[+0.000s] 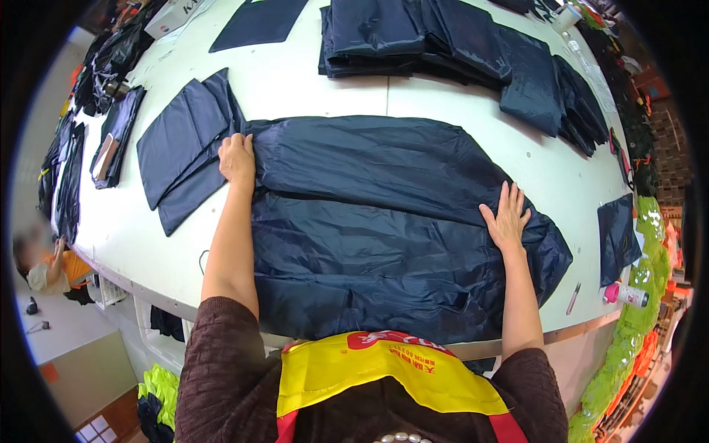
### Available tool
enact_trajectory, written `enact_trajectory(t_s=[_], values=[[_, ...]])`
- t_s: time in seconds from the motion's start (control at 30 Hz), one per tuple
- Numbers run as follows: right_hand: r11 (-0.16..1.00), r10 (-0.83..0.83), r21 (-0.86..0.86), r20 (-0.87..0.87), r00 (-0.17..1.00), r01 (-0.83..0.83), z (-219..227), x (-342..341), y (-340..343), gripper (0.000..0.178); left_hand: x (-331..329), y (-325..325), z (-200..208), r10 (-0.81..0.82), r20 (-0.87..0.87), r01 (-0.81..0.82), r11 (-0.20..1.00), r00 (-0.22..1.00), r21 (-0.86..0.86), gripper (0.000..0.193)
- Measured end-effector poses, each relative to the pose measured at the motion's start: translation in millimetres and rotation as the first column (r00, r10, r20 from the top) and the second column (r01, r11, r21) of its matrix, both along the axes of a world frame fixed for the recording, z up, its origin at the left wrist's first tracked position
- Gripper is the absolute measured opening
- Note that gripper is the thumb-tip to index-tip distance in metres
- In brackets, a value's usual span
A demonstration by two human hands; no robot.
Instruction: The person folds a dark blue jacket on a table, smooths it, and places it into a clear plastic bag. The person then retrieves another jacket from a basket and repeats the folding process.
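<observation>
A large dark navy piece of thin, shiny fabric (pixel 354 229), folded lengthwise and creased, lies spread on the white table in front of me. My left hand (pixel 237 160) is closed on its upper left edge, fingers curled over the cloth. Farther right, my right hand (pixel 506 218) lies flat on the fabric with its fingers spread. Just left of my left hand is a loose stack of folded navy pieces (pixel 181 144), its corner reaching the spread fabric.
Piles of folded navy fabric (pixel 413 37) stand at the far side of the white table (pixel 295 85). Thread snips or a pen-like tool (pixel 573 298) and a pink-topped bottle (pixel 626 295) sit near the right edge. Another person (pixel 52 266) is at the far left.
</observation>
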State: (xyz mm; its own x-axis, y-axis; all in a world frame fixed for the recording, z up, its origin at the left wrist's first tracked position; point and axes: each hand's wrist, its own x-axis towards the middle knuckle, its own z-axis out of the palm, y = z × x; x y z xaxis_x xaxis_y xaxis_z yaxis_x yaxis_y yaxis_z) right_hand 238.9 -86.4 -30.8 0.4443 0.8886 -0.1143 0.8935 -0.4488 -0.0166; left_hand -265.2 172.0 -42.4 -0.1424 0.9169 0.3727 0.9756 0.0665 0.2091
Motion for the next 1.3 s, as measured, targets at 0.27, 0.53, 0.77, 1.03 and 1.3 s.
enact_trajectory(t_s=[0.27,0.53,0.77,1.03,1.3], values=[[0.961,0.209,0.229,-0.239,0.948,-0.154,33,17,63,0.078,-16,9,28,0.077,0.434,0.091,0.931,0.898,-0.354,0.074],[0.961,0.222,0.25,-0.453,0.863,-0.116,51,10,79,0.028,-43,3,41,0.165,0.936,0.466,0.832,0.311,-0.301,0.043],[0.527,0.559,0.684,0.167,0.812,-0.504,78,-29,-69,0.029,-94,-121,96,-0.293,0.85,0.511,0.859,0.438,0.033,0.015],[0.744,0.628,0.318,-0.028,0.778,-0.588,49,-76,-170,0.037,-123,-273,40,-0.604,0.332,0.622,0.78,0.724,0.062,0.012],[0.666,0.744,0.263,-0.18,0.643,-0.698,91,-175,-142,0.071,-138,-264,5,-0.38,0.776,0.528,0.847,0.504,0.072,0.016]])
